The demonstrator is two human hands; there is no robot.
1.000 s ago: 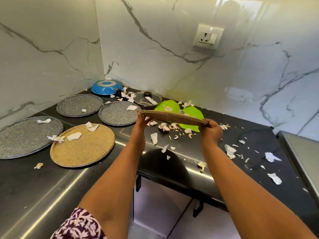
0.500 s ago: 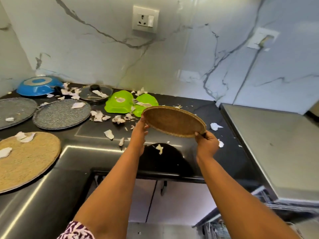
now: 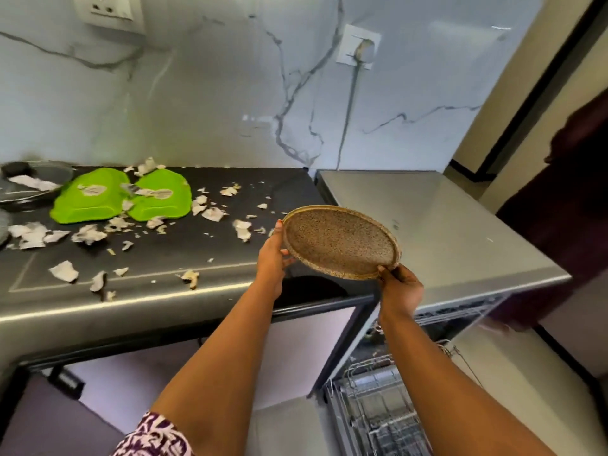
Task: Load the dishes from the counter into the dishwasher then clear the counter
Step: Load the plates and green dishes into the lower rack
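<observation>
Fingers [image 3: 384, 270] of the right hand [image 3: 399, 287] are pinched on the near-right rim, those of the left hand [image 3: 273, 255] curled round the left rim. The brown plate [image 3: 339, 241] is held between, above the surface's [image 3: 184, 248] right end, face tilted nearward, wide axis left-right. The dishwasher rack [image 3: 378, 406] lies below, nearer the right hand.

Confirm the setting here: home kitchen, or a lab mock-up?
Most likely a home kitchen. A dark stone counter sits against a white marble-look wall, a grey dishwasher with wire racks stands open beside it, and the left hand and right hand hold a round speckled brown plate.
</observation>
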